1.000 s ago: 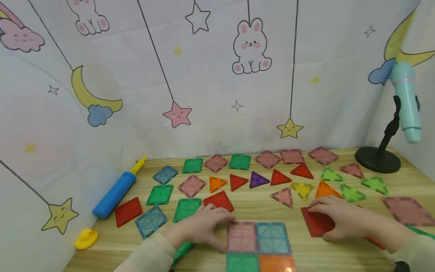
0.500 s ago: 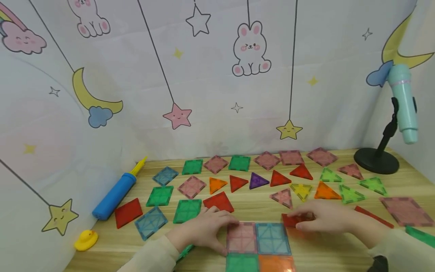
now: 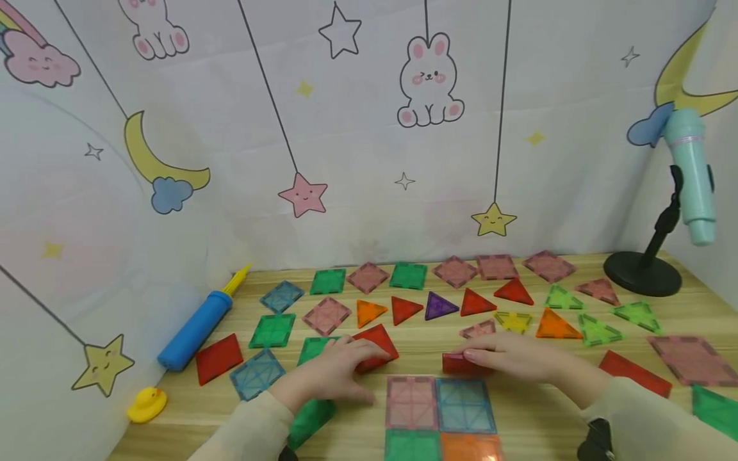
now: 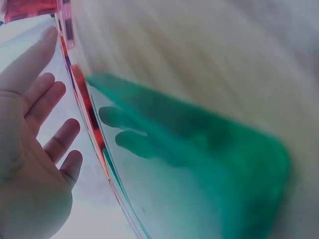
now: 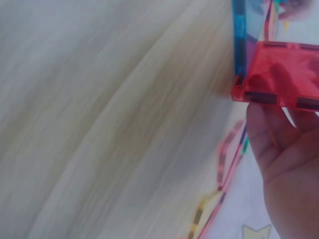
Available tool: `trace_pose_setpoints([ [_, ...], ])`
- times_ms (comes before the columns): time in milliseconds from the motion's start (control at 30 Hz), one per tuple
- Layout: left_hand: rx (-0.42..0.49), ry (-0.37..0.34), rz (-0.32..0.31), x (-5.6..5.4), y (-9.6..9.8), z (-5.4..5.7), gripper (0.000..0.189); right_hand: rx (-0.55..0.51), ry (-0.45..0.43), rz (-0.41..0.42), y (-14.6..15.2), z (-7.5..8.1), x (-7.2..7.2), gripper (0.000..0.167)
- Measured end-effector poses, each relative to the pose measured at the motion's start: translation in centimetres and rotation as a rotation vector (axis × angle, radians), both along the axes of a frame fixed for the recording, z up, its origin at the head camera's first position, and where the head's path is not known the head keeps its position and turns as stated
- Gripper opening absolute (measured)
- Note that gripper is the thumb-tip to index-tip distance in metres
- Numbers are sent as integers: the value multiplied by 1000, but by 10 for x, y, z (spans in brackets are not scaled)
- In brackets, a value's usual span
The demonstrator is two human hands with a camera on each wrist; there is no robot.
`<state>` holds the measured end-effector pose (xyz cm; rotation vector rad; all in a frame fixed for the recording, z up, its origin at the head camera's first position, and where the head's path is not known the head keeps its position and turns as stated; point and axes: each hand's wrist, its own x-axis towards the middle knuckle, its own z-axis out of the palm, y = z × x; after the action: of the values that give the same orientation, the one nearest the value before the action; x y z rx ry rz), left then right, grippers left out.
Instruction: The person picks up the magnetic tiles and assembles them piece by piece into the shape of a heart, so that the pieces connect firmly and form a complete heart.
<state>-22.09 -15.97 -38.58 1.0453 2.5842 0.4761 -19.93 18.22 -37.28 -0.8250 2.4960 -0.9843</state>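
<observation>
My right hand [image 3: 519, 360] holds a red square magnetic tile [image 3: 455, 363] on edge, close behind the blue tile [image 3: 464, 406]. The right wrist view shows fingers through that translucent red tile [image 5: 289, 69]. Four-square flat block: the blue tile adjoins a pink tile [image 3: 412, 403], a green tile [image 3: 412, 446] and an orange tile [image 3: 471, 447]. My left hand [image 3: 331, 372] hovers left of the pink tile, fingers spread with nothing gripped, overlapping another red tile [image 3: 380, 339]. A green tile [image 4: 199, 119] looms near the left wrist camera, partly under the forearm in the head view.
Loose triangle and square tiles lie in rows behind, including a purple triangle [image 3: 441, 306]. A blue pump [image 3: 193, 333] and yellow duck [image 3: 147, 404] sit at left. A mint microphone [image 3: 690, 176] on a black stand [image 3: 642, 273] is back right. Printed cloth [image 3: 357, 141] hangs behind.
The right hand has brought the red tile leftward from the right side and tipped it up behind the blue tile. My left hand has drawn back from the pink tile, slightly left and away.
</observation>
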Motion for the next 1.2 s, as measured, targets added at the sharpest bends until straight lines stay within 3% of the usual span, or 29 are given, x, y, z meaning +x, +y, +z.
trace_pose_setpoints([
  [367, -41, 47, 6, -6, -5, -5, 50, -98, 118, 4, -7, -4, 1, 32],
  [533, -67, 108, -23, -9, -4, -6, 46, -102, 172, 10, -7, -3, 2, 33],
  [700, -82, 154, 0, -9, -2, -6, 45, -109, 209, 46, -5, -1, 2, 30],
  [1200, -103, 195, -41, -12, 5, -7, 46, -111, 191, 67, -3, -1, 3, 32],
])
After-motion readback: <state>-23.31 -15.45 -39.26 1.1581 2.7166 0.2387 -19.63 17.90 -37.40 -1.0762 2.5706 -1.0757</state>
